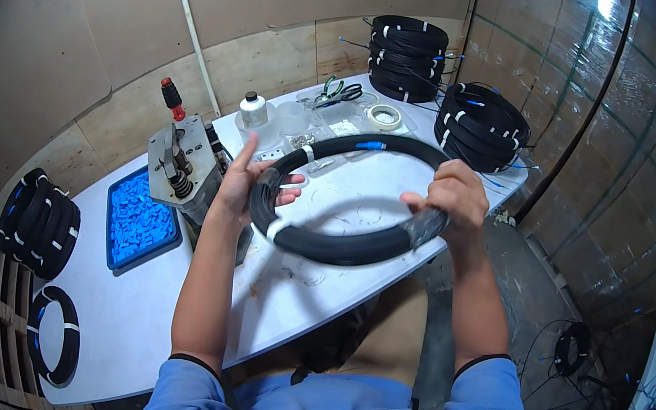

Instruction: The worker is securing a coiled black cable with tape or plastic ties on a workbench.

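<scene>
A black cable coil (334,248) is held up tilted over the white table, wrapped with white bands and clear film, with a blue connector (371,145) on its far side. My right hand (460,198) is closed around the coil's right side, its thumb inside the ring. At the left side, my left hand (237,190) bears the coil loosely between a raised thumb and fingers reaching under it into the ring. Part of the coil is smeared by motion.
A metal hand press (182,162) stands left of the coil, beside a blue tray (116,245) of small blue parts. Behind are a white bottle (254,112), scissors (342,97) and a tape roll (383,117). Stacked coils (406,60) stand at the back; another coil (70,345) lies front left.
</scene>
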{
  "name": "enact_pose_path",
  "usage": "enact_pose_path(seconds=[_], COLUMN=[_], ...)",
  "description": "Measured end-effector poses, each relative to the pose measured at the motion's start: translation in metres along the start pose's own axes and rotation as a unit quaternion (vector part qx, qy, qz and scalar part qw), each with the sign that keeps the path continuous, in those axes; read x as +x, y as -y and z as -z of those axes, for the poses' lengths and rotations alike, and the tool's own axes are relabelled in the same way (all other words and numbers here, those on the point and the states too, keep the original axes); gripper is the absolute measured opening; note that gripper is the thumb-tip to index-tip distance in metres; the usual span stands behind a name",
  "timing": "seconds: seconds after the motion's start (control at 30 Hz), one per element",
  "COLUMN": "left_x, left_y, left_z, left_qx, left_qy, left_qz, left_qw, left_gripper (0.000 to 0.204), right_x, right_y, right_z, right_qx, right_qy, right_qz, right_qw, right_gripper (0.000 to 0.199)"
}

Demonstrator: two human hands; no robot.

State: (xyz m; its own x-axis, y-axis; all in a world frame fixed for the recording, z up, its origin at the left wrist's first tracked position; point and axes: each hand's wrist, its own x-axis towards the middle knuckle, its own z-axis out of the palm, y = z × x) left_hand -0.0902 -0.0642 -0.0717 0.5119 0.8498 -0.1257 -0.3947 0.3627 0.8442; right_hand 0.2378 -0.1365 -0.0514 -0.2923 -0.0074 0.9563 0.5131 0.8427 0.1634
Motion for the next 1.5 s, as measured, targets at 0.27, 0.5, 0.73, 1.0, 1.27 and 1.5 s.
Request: enact_pose_path(seconds=[0.27,0.5,0.73,1.0,1.27,1.5], left_x=[0.018,0.004,0.005,0.003,-0.005,-0.004], left_y=[0.024,0.029,0.025,0.035,0.037,0.029], left_z=[0.005,-0.016,-0.005,-0.015,-0.027,-0.017], left_qx=[-0.13,0.013,0.025,-0.029,-0.025,-0.021], left_qy=[-0.018,-0.089,-0.159,-0.128,-0.127,-0.162], left_qz=[-0.264,-0.358,-0.314,-0.371,-0.376,-0.251], left_qw=[0.956,0.93,0.936,0.919,0.917,0.954], left_gripper=[0.025,0.023,0.025,0.028,0.028,0.02], right_x=[-0.04,-0.042,-0.028,-0.035,-0.034,-0.032], right_y=[-0.011,0.006,0.017,0.013,0.012,-0.002], right_z=[-0.03,-0.042,-0.053,-0.05,-0.057,-0.048], right_qx=[0.253,0.465,0.4,0.482,0.455,0.466], right_qy=[-0.124,-0.227,-0.198,-0.211,-0.235,-0.204], right_qz=[-0.591,-0.666,-0.622,-0.607,-0.617,-0.639], right_qw=[0.756,0.536,0.643,0.595,0.598,0.578], right_gripper=[0.044,0.042,0.032,0.04,0.04,0.045])
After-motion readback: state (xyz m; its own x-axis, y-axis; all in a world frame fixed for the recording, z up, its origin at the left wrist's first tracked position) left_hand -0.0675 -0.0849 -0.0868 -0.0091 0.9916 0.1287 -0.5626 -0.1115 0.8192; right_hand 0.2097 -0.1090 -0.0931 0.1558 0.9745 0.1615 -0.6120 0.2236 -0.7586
